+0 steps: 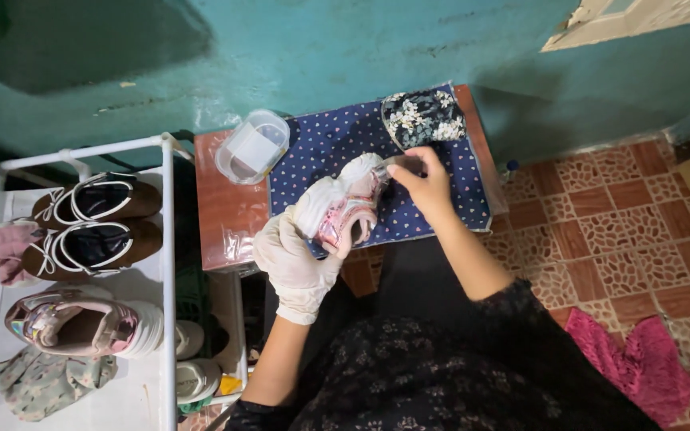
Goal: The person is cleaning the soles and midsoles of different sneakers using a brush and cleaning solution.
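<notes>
Gloved left hand (293, 263) grips pink shoe (345, 203) over table edge; bare right hand (423, 182) pinches small tool.

Beside the tabletop (225, 211), the white shoe rack (168, 239) carries two brown shoes (93, 223) and one pink sneaker (81, 323). On the tabletop: one dotted blue cloth (321, 148), one clear plastic tub (252, 146), one floral pouch (423, 116). One pink shoe (343, 203) is held above it.

No packages, labels, signs or screens seem visible.
</notes>
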